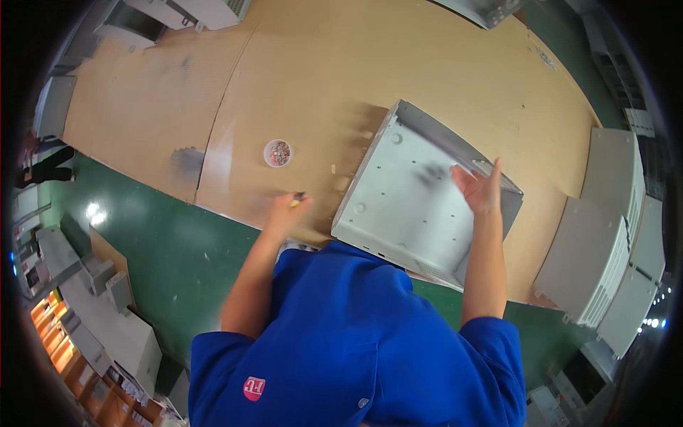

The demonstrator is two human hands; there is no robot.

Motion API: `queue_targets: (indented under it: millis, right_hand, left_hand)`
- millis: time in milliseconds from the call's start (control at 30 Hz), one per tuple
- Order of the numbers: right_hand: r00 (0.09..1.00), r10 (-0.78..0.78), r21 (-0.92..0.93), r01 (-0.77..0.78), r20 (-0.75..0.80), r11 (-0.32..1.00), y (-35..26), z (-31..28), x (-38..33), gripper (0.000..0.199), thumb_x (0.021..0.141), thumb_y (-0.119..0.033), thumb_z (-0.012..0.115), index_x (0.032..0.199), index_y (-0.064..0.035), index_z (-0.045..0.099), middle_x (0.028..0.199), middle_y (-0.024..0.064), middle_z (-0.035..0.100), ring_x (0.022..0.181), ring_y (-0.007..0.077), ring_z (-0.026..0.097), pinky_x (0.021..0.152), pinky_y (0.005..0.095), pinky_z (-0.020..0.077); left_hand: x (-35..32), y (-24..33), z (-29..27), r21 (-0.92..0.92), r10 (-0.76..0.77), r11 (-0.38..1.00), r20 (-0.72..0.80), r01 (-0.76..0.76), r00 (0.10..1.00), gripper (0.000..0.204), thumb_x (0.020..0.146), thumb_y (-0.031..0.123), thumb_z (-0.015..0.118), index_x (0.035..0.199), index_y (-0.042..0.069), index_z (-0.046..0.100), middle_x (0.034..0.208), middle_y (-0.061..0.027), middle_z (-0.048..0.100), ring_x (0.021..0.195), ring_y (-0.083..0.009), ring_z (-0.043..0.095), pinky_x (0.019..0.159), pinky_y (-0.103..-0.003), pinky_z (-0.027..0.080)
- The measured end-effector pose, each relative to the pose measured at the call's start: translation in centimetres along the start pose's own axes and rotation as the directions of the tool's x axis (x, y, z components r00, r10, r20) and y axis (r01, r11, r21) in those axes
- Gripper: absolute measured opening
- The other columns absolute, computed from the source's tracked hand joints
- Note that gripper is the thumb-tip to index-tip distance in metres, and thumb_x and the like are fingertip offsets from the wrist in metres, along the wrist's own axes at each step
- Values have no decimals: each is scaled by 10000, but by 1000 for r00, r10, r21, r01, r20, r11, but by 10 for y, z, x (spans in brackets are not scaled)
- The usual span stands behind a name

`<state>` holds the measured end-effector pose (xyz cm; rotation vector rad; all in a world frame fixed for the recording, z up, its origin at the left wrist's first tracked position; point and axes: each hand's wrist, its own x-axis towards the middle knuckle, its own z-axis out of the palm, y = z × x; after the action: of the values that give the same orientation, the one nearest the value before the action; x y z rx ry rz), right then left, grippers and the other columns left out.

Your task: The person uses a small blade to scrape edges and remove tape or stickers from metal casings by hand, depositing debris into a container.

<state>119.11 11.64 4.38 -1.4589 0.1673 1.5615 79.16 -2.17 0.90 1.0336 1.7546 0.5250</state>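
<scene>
A shallow grey sheet-metal casing (pixel 405 192) with raised side walls and several small holes in its floor lies in front of me, tilted on the cardboard. My right hand (pixel 480 188) hovers over its right part, fingers spread, holding nothing. Left of the casing, my left hand (pixel 284 213) is closed around a small yellow-and-black tool (pixel 297 198); most of it is hidden in the fist, so its kind does not show. Just beyond that hand sits a round white tub (pixel 267 154) of small mixed-colour pieces, too small to name.
Brown cardboard (pixel 313 78) covers the worktop. Grey metal housings (pixel 583 249) stand along the right edge, and more grey housings (pixel 178 14) are at the far left. Green floor (pixel 163 235) shows beyond the near edge. Another person's dark-clothed legs (pixel 53 167) appear at far left.
</scene>
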Motion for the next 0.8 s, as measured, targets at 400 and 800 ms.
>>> queue_targets:
  millis: [400, 800]
  right_hand:
    - [993, -93, 439, 53, 70, 897, -48, -13, -27, 388, 866, -26, 288, 1172, 209, 240, 1245, 345, 335, 1160, 519, 371, 940, 543, 440]
    - [768, -561, 585, 312, 309, 749, 57, -21, -240, 426, 883, -68, 445, 1303, -34, 378, 1267, 161, 480, 1139, 322, 497, 913, 506, 460]
  left_hand:
    - [-43, 18, 47, 196, 385, 898, 79, -393, 920, 257, 737, 198, 677, 909, 6, 666, 798, -181, 651, 724, -307, 655, 650, -345, 520]
    - [-65, 56, -44, 79, 571, 820, -73, -566, 817, 179, 776, 82, 657, 917, -16, 607, 874, -126, 638, 663, -140, 575, 606, -243, 464]
